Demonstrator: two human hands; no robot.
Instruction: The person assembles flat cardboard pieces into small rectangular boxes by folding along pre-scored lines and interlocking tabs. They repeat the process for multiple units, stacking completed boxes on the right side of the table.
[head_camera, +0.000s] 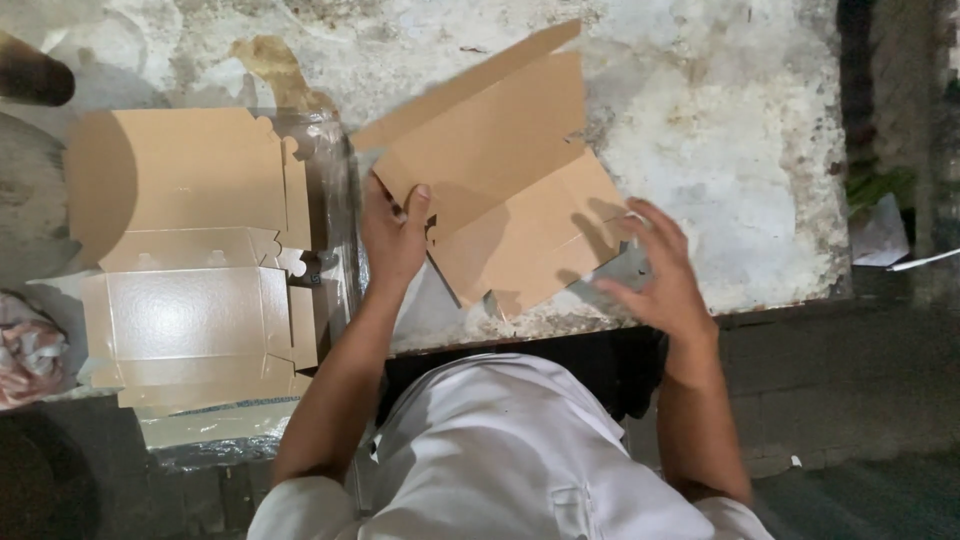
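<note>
A flat brown cardboard box blank (510, 180) lies partly folded on a worn grey-white table (720, 130). My left hand (393, 232) grips its near-left edge, thumb on top of the card. Fingers spread, my right hand (655, 275) hovers at the blank's near-right corner, touching or just above a flap. One panel of the blank is raised along a fold towards the far side.
A stack of flat cardboard blanks (190, 250) lies to the left, partly in clear plastic wrap (335, 200). The table's front edge (600, 325) runs just before my body. A crumpled pinkish cloth (25, 355) sits at far left, and paper (885, 235) at far right.
</note>
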